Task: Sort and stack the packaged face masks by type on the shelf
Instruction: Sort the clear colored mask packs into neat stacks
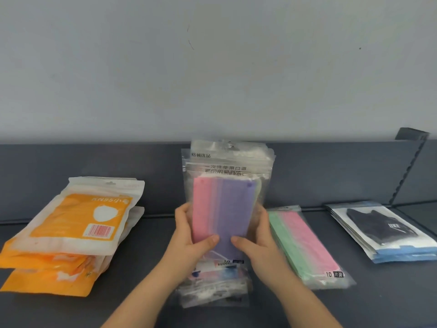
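Between both hands' grip, left hand [189, 235] and right hand [257, 242], stands a clear pink-purple mask bundle [224, 204].

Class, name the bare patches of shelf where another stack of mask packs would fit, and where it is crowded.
Free: shelf between the orange KN95 stack and the left hand; also between the green-pink pack and the black-mask stack. Crowded: the centre, with the held packs.

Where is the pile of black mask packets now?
The black mask packets lie on the shelf at the far right of the head view, right of the green and pink packet.
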Action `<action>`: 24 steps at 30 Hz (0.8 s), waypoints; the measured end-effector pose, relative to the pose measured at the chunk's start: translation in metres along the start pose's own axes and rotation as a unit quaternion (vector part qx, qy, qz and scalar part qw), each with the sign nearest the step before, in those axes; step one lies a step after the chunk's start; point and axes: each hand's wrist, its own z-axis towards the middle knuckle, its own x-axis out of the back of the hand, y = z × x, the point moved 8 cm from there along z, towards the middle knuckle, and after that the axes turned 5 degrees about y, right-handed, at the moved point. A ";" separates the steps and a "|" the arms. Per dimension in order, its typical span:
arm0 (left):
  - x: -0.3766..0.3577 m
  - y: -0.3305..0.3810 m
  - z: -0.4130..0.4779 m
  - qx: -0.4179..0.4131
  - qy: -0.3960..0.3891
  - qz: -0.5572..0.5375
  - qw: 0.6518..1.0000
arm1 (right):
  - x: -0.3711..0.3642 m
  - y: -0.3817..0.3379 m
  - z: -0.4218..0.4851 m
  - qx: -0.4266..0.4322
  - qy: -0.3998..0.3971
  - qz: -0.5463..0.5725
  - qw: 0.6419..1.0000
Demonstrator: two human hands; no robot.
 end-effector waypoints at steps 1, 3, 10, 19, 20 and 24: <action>-0.001 -0.003 0.001 0.003 -0.001 0.005 1.000 | 0.000 0.003 0.000 -0.003 0.006 0.003 1.000; 0.002 -0.001 0.004 -0.003 0.008 0.000 1.000 | 0.001 0.002 0.002 0.002 0.019 0.021 1.000; 0.009 -0.025 0.006 0.062 -0.041 0.041 0.996 | -0.005 0.014 0.003 -0.009 0.020 0.003 1.000; -0.028 -0.005 0.009 0.098 0.004 0.045 0.994 | 0.045 -0.015 0.010 -0.069 0.053 -0.021 0.996; -0.041 -0.006 0.008 0.118 0.003 0.041 0.992 | 0.058 -0.018 0.008 -0.087 0.057 -0.022 0.994; -0.104 -0.024 0.001 0.177 -0.062 0.056 0.981 | 0.114 -0.018 -0.004 -0.156 0.064 -0.021 0.985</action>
